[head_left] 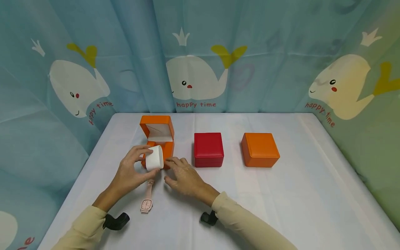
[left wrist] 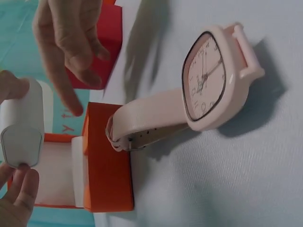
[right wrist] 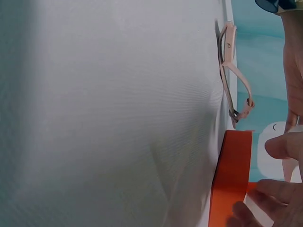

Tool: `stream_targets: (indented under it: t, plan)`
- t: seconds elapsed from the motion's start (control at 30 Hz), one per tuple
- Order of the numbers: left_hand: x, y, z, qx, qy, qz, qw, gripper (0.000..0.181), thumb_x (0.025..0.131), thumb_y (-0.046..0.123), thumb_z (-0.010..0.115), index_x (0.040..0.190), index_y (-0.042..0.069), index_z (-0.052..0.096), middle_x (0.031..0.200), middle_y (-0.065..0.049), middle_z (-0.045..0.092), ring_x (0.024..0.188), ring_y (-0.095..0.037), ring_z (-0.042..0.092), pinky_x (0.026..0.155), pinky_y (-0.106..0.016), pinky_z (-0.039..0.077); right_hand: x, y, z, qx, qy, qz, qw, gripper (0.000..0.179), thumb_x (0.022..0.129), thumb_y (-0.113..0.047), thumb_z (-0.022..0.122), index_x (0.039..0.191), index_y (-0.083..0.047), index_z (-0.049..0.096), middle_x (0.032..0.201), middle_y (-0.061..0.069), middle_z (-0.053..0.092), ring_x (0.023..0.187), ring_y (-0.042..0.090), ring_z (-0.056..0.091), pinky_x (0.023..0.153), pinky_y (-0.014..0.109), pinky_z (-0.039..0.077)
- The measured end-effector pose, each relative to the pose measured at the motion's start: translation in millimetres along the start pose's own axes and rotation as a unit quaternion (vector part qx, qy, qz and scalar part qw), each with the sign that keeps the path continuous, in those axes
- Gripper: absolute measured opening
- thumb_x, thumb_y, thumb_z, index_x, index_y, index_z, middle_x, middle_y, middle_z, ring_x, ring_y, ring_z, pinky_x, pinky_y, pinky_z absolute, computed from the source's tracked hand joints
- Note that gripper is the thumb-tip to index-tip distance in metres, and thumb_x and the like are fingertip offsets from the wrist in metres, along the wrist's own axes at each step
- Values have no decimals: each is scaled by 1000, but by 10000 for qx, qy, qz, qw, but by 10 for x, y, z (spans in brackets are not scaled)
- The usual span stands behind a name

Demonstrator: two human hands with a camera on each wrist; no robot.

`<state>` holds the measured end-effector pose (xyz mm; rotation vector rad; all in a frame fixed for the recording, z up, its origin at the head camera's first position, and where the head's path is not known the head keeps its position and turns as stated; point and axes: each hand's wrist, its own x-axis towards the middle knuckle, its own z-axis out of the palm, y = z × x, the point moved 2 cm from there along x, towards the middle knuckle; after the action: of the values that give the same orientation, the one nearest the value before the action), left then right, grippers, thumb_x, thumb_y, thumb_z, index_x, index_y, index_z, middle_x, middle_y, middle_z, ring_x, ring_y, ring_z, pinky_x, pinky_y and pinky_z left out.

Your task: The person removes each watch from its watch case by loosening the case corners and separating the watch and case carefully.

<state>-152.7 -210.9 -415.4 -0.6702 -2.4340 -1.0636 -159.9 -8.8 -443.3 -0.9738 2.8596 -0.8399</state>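
While pinching a white rounded cushion (head_left: 154, 158) in the left grip (head_left: 127, 174) above an open orange box (head_left: 170, 150), left of centre, holds the right grip (head_left: 185, 178) slack-fingered, empty; apparently unpacking, next perhaps needs the pale pink, square-faced wristwatch (head_left: 146, 205), lower left.

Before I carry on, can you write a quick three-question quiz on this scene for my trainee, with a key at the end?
1. Multiple choice: what do the left hand's fingers pinch?
A) a red lid
B) the white cushion
C) a pen

2. True or false: the red box stands between the open orange box and the shut orange box.

3. Short answer: does the watch lie on the near or the far side of the open orange box, as the person sees it?

Key: 1. B; 2. True; 3. The near side.
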Motion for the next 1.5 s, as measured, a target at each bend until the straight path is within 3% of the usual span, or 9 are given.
stream_targets:
  t: [0.17,0.4,0.6,0.83,0.93,1.1,1.5]
  plan:
    - [20,-53,22,-194,122,-69,9997,55,65,-4,94,111,-2,64,132,-20,58,113,-29,59,81,-35,57,0,21,35,-495,59,-60,9987,47,97,-31,65,139,-11,62,141,-1,55,116,19,51,98,35,43]
    - [61,-124,66,-287,143,-189,9993,49,68,-4,93,107,0,63,136,-20,58,111,-32,61,78,-46,58,8,49,61,-1073,5,-214,9940,50,96,-33,68,142,-16,60,141,0,54,110,19,50,90,33,45]
    - [80,-171,79,-315,130,-291,9990,47,70,-3,92,106,1,62,137,-19,59,106,-31,63,77,-52,57,1,67,89,-882,-82,-411,9952,53,96,-28,68,145,-11,55,142,4,50,113,22,53,94,31,48]
    - [129,-261,122,-330,-374,-620,9968,44,73,-1,91,104,2,61,137,-22,57,101,-41,65,81,-55,57,-40,73,102,-751,-287,-348,9962,61,96,-29,69,150,-10,49,149,5,43,120,24,53,99,34,48]
    - [168,-288,130,-276,-602,-695,9954,48,75,-1,90,113,0,60,139,-22,55,99,-43,65,82,-55,56,-45,73,112,-895,-321,-395,9947,64,96,-31,69,152,-9,46,150,6,42,122,24,54,97,35,50]
    - [247,-337,117,-152,-1003,-711,9923,56,79,-1,87,127,-5,59,144,-23,50,111,-41,61,90,-53,54,-50,71,127,-1180,-321,-529,9911,65,96,-31,68,153,-9,44,151,6,42,125,22,55,91,35,54]
    - [311,-405,126,-4,-1418,-734,9872,57,82,4,86,130,-8,59,144,-26,49,122,-43,55,98,-56,47,-50,69,118,-1602,-516,-671,9834,71,95,-35,69,155,-9,40,153,4,41,124,20,55,89,31,54]
